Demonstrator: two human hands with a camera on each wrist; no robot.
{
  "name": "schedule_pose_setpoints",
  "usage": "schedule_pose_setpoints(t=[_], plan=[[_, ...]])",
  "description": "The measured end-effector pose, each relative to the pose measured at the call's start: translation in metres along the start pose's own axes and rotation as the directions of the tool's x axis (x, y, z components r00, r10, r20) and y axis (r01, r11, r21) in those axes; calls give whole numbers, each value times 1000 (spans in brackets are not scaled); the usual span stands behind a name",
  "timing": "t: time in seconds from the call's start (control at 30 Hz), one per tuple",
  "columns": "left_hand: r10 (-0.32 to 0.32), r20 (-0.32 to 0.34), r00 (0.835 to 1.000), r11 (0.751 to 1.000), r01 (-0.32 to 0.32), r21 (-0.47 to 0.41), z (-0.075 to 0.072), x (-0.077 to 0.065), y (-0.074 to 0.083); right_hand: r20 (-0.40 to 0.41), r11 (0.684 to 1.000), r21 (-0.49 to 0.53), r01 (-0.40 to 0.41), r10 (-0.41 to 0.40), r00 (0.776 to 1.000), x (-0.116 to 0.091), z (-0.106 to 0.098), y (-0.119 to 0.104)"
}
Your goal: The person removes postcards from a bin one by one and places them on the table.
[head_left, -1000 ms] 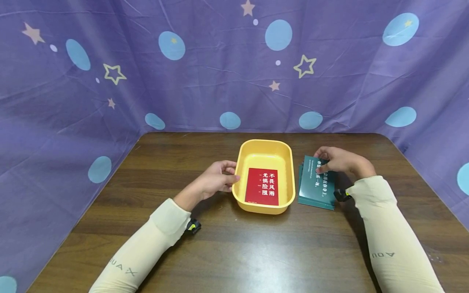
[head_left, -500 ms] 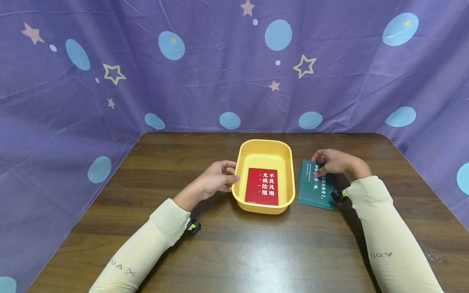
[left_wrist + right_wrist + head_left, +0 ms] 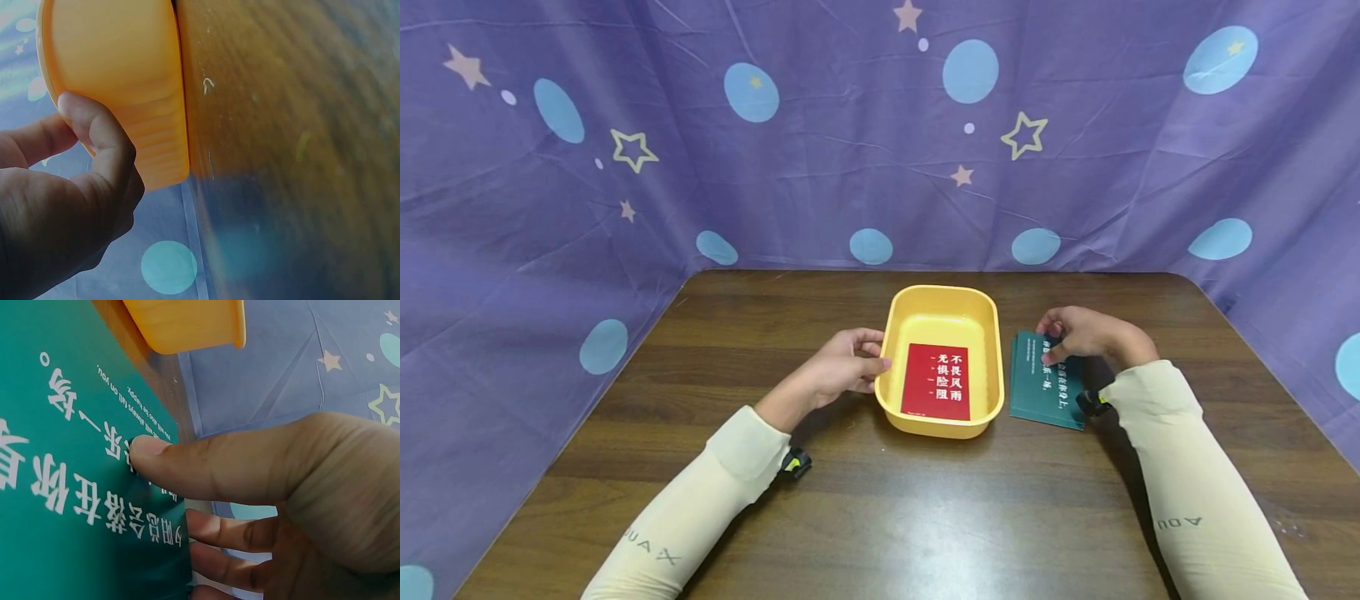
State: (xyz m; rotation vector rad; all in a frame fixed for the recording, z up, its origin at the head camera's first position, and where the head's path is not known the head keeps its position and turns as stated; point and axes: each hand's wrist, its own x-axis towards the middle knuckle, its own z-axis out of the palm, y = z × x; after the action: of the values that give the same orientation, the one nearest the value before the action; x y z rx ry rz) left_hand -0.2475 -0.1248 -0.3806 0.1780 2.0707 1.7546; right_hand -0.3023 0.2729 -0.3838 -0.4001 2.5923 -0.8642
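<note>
A yellow plastic tray (image 3: 1000, 367) stands mid-table with a red card (image 3: 917, 379) printed in white characters lying in it. My left hand (image 3: 842, 364) pinches its left rim, the thumb (image 3: 75, 112) over the edge and a finger behind. Right of the tray lies a small stack of dark green cards (image 3: 1033, 396), slightly staggered. At their far edge, my right hand (image 3: 1097, 333) pinches the top card (image 3: 69, 481), thumb (image 3: 169, 456) flat on its printed face. The other fingertips come up against the card's edge, partly hidden behind it.
Brown wooden table (image 3: 880, 517) carries everything. A purple curtain (image 3: 820, 167) with stars and blue dots hangs behind its back edge and along the sides. The tray's right side is close to the green stack.
My right hand has drawn the top green card slightly toward me, so it lies more squarely over the stack. My left hand and the tray have not moved.
</note>
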Motion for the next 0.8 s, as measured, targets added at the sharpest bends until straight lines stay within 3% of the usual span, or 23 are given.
schedule_pose_setpoints(t=[0.8], plan=[[1,2,1000,1000,-1,-2,-1,0,0,3,1000,17,1,-1,1000,0,-1,-1]])
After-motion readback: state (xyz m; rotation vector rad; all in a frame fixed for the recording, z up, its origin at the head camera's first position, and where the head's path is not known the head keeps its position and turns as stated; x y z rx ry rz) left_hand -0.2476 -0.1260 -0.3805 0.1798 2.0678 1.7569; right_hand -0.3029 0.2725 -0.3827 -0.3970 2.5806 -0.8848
